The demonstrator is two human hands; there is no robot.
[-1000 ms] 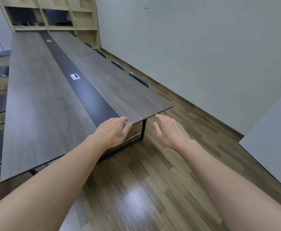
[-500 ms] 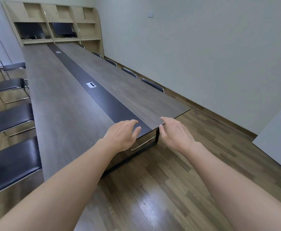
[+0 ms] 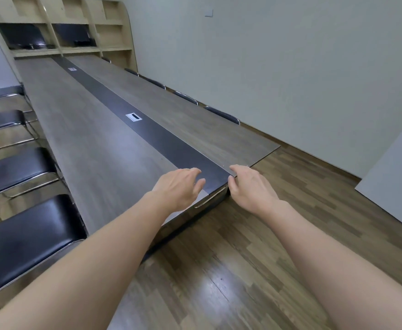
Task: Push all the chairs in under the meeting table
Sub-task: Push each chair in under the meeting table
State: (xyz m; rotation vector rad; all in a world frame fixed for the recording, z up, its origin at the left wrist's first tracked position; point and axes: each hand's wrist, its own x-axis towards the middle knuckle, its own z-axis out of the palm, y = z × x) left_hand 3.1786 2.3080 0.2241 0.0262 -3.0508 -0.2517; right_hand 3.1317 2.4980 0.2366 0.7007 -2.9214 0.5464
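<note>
A long grey wood-grain meeting table runs away from the viewer toward a light wooden shelf unit at the far end, with a dark strip down its middle that carries two small cable hatches, the nearer one about halfway along. Both bare arms reach out over the table's near end. The left hand hovers above the near edge, palm down, fingers loosely bent and gripping nothing. The right hand sits at the table's end edge, just right of the dark strip, fingers relaxed and lightly curved; whether they touch the edge cannot be told. Along the left side, black-cushioned chairs with chrome frames stand pulled out from the table: the nearest chair, a second, a third, and more beyond. Along the right side, the chair backs stand close to the table edge, already pushed in. The floor is wood laminate, and a pale panel stands at the right.
</note>
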